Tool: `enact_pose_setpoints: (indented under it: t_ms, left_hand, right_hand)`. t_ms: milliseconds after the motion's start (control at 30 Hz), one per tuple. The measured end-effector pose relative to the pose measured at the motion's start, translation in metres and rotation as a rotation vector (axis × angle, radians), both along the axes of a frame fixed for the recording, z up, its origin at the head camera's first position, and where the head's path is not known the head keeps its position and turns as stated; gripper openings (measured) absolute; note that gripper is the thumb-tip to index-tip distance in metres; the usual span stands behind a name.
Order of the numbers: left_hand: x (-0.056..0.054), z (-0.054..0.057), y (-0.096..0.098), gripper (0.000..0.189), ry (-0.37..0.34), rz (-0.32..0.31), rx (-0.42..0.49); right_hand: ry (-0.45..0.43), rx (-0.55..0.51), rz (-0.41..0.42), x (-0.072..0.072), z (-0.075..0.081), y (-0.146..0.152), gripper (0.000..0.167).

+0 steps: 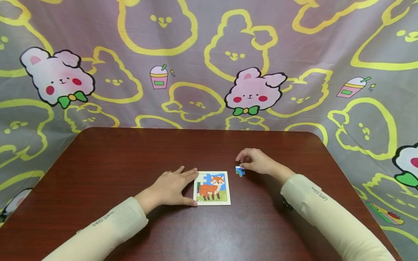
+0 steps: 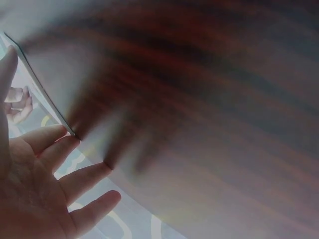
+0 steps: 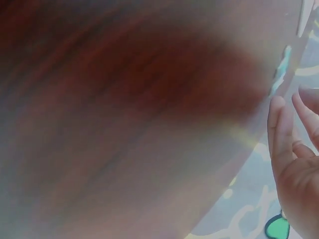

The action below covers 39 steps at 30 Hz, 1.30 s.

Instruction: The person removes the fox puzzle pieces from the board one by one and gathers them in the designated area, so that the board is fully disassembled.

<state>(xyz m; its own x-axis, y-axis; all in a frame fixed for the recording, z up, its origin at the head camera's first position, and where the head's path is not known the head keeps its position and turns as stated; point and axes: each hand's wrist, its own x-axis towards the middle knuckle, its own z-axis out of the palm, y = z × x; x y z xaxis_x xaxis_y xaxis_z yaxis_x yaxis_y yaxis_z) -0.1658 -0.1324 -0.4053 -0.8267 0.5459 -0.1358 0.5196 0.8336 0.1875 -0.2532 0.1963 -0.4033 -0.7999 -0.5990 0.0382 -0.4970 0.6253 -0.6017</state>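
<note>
A square fox puzzle board (image 1: 229, 197) with a pale frame lies on the table; its upper left part shows a bare pale slot. My left hand (image 1: 170, 187) lies with fingers spread at the board's left side, index finger and thumb touching its corners. To the right of the board is a loose blue and green puzzle piece (image 1: 240, 170). My right hand (image 1: 259, 162) is just beyond it, thumb tip right at the piece's upper edge. In the right wrist view a gap shows between thumb and fingers, with the piece (image 3: 281, 69) just past the fingertips.
The dark red-brown table (image 1: 140, 148) has rounded far corners. Behind and beside it hangs a grey curtain (image 1: 196, 72) printed with bunnies, cups and yellow outlines. Light sleeves (image 1: 326, 210) cover both forearms.
</note>
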Motion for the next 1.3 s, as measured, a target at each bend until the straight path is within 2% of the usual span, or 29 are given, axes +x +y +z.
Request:
enact_pose_setpoints:
  t_ms: [100,267,667,1000,1300]
  left_hand:
    - [0.0,0.001,0.0,0.099,-0.002,0.0,0.006]
    - [0.0,0.001,0.0,0.099,-0.013,0.002,0.003]
    - [-0.001,0.003,-0.001,0.098,-0.019,-0.004,0.017]
    - [-0.001,0.001,-0.001,0.099,-0.018,0.0,0.014]
    - [-0.002,0.0,-0.001,0.098,-0.013,-0.009,0.017]
  right_hand:
    - [0.008,-0.011,0.029,0.001,0.004,-0.01,0.016]
    - [-0.033,-0.008,0.071,0.005,0.009,-0.031,0.016]
    - [-0.026,0.099,0.225,0.012,0.012,-0.076,0.015]
    - [-0.103,0.184,0.295,0.016,0.012,-0.094,0.024]
    - [-0.127,0.258,0.311,0.013,0.009,-0.096,0.03]
